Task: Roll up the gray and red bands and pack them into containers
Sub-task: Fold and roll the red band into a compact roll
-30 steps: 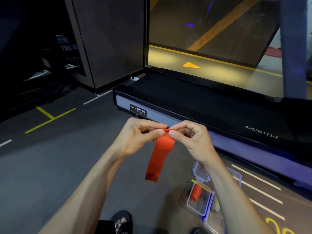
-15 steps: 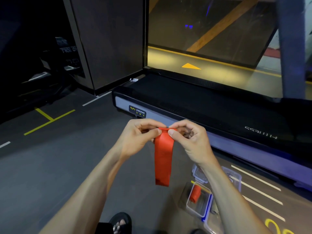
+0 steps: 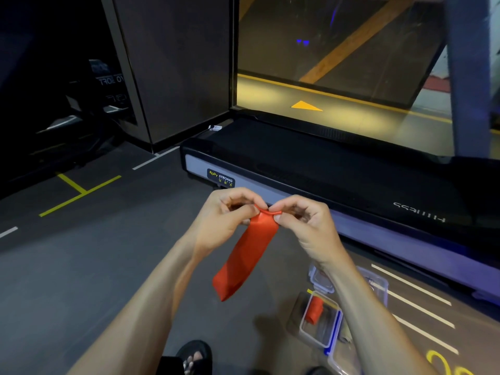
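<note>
I have both hands up in front of the treadmill [image 3: 338,169], with the red band [image 3: 247,255] pinched between them at its top edge. My left hand [image 3: 224,220] has thumb and curled fingers closed on the band's upper left corner, and my right hand [image 3: 305,226] pinches the upper right corner the same way. Between the two pinches the top edge is already turned over into a thin first roll; the rest of the band hangs free, slanting down and to the left, well above the floor [image 3: 81,280].

I judge the band to be light, limp and rubbery (it drapes with no stiffness at all and shows a slight sheen), so it will not hold a roll by itself and may spring open if I ease off. The hold belongs where it is now, at both ends of the rolled edge, with thumbs feeding the roll down evenly; gripping only one side would probably let it cone.

Below my right forearm, on the floor beside the treadmill, sits an open clear container [image 3: 319,324] with a rolled red band [image 3: 315,309] inside. Another clear container [image 3: 380,286] lies just beyond it, partly hidden by my arm. I cannot see a gray band.
</note>
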Demonstrator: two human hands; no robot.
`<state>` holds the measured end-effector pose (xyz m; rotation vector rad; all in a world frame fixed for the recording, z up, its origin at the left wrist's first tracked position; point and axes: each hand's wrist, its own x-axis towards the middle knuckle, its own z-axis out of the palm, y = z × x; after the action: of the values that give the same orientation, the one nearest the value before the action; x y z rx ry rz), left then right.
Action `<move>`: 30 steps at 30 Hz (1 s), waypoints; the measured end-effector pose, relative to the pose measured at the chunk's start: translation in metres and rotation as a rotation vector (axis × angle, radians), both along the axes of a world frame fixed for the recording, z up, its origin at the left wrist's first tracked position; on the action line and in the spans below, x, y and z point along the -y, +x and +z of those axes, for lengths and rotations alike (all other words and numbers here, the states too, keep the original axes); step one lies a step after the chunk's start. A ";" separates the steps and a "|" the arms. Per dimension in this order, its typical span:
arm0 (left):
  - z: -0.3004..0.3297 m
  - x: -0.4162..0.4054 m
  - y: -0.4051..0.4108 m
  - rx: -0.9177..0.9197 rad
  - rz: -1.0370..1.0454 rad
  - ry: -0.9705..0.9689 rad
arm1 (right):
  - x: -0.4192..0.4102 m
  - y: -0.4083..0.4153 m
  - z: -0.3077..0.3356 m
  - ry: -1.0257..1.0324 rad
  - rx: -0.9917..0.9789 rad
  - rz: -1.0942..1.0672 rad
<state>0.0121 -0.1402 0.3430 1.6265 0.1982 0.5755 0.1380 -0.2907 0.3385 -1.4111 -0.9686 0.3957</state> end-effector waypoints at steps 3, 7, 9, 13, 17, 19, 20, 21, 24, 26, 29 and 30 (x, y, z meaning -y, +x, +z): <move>-0.001 0.000 0.001 -0.025 0.026 0.015 | 0.001 0.000 -0.001 -0.043 0.045 0.004; -0.002 -0.003 -0.001 -0.043 0.002 -0.003 | 0.002 0.000 0.000 -0.068 0.007 0.034; -0.002 -0.003 -0.002 -0.029 -0.010 0.035 | 0.002 -0.001 0.000 -0.074 -0.010 0.041; -0.004 -0.003 -0.002 -0.028 0.004 0.163 | 0.002 0.000 -0.001 -0.080 0.017 -0.015; -0.006 -0.006 0.000 -0.028 0.022 0.237 | 0.001 0.002 -0.001 -0.092 -0.031 -0.009; -0.008 -0.005 0.001 -0.027 0.051 0.313 | 0.000 0.001 -0.002 -0.142 -0.040 -0.019; -0.009 -0.005 0.001 -0.036 0.072 0.353 | 0.000 0.001 -0.003 -0.159 -0.029 -0.024; -0.010 -0.004 0.002 -0.048 0.095 0.384 | -0.001 0.001 -0.004 -0.165 -0.012 -0.031; -0.012 -0.004 0.004 -0.050 0.120 0.377 | -0.001 0.001 -0.003 -0.142 0.064 -0.060; -0.012 -0.005 0.005 -0.047 0.116 0.339 | 0.000 0.000 -0.002 -0.118 0.104 -0.066; -0.013 -0.005 0.006 -0.029 0.091 0.320 | -0.001 0.001 0.000 -0.096 0.122 -0.070; -0.013 -0.004 0.006 -0.019 0.077 0.315 | -0.001 0.001 0.000 -0.090 0.126 -0.069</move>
<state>0.0186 -0.1360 0.3302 1.9366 0.1921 0.6760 0.1389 -0.2894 0.3386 -1.5618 -1.0112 0.3046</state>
